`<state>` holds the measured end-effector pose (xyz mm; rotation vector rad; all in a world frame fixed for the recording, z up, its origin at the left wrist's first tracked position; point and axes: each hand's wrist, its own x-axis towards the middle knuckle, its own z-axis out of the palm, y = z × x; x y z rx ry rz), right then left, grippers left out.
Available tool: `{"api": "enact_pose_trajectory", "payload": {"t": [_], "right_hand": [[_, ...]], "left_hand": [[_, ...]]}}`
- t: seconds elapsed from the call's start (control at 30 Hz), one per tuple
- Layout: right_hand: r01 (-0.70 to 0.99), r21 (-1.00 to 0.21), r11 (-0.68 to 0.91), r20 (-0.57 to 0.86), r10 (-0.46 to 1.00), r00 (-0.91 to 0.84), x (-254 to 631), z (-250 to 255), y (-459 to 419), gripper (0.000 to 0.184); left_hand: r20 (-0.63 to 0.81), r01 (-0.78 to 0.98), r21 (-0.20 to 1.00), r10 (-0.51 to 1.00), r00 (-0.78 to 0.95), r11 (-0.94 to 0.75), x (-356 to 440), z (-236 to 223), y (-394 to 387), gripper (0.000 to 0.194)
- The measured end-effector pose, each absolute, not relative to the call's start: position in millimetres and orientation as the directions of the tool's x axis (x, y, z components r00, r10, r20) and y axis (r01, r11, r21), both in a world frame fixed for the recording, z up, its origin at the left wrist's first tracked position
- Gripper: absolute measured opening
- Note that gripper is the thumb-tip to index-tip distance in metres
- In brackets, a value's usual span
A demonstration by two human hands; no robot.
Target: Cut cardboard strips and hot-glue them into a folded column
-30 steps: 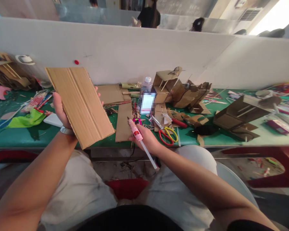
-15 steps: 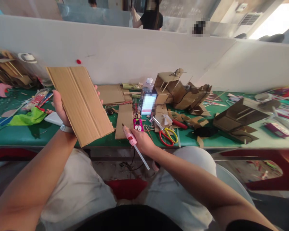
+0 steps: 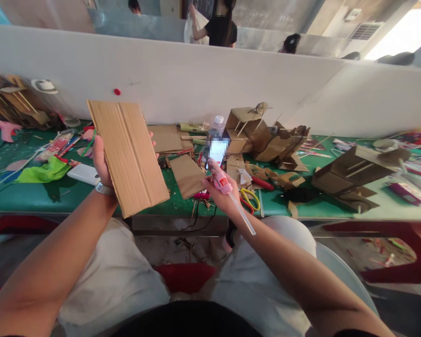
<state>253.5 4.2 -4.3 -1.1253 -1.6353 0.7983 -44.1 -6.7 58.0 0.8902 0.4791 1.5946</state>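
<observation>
Cardboard and glue gun, both held.
Left hand grips the cardboard, left of the phone; right hand holds the glue gun before the phone, touching a smaller piece by its corner.

One head-worn camera looks forward and down from close above the seated wearer's lap, across a green table toward a white partition.

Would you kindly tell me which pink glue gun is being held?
The glue gun in the right hand, its pale glue stick protruding; the other glue gun lies on the table, far left.
</observation>
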Motion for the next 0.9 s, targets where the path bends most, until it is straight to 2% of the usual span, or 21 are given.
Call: {"api": "enact_pose_trajectory", "payload": {"t": [0.13,0.33,0.5,0.57,0.7,0.9], "right_hand": [[0.258,-0.9,0.35,0.343,0.936,-0.074,259,6,5,0.037],[0.292,-0.854,0.431,0.451,0.893,0.0,265,17,0,0.063],[0.337,-0.822,0.459,0.476,0.879,-0.036,266,22,-4,0.051],[0.334,-0.824,0.457,0.468,0.882,-0.053,267,20,-6,0.052],[0.298,-0.834,0.464,0.45,0.885,-0.117,265,12,-8,0.056],[0.256,-0.843,0.473,0.45,0.881,-0.146,261,6,-13,0.043]], "left_hand": [[0.274,-0.622,0.75,0.962,-0.02,-0.226,-43,52,-4,0.087],[0.182,-0.668,0.733,0.983,0.01,-0.129,-36,40,-1,0.086],[0.077,-0.686,0.727,0.995,0.056,-0.018,-17,34,-6,0.087],[0.053,-0.698,0.717,0.997,0.056,0.001,-12,32,-7,0.086],[0.037,-0.697,0.717,0.999,0.033,-0.004,-9,28,-5,0.085],[-0.004,-0.714,0.697,0.996,-0.091,-0.062,-10,27,-3,0.07]]}}
